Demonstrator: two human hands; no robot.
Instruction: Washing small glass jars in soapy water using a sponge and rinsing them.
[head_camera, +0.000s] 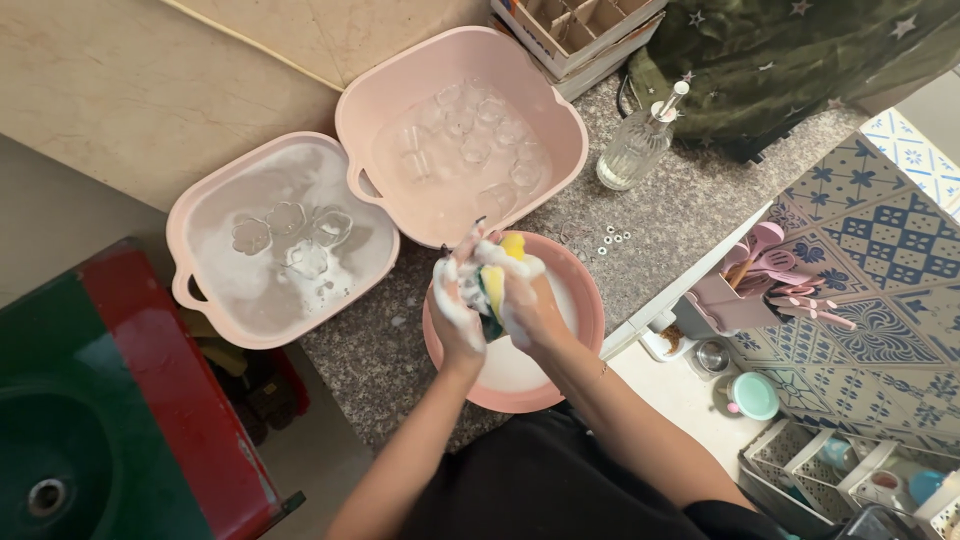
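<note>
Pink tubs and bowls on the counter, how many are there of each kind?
Square pink tubs: 2, one with soapy water, one full of clear glasses.
Round pink bowl: 1, under the foamy left hand and right hand squeezing a yellow sponge.
Total: 3

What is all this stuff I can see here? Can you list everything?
Sponge: one, yellow and green, between the soapy hands.
Round bowl: one, pink, under the hands.
Square tubs: two, pink, water and clear glassware inside, behind the bowl.
Glass bottle: one, clear, on the grey counter.
Utensil holder: one, pink, right, lower down.
Sink: one, green, bottom left.
Left hand: foamy, gripping something small, unclear.
Right hand: foamy, on the sponge.
</note>
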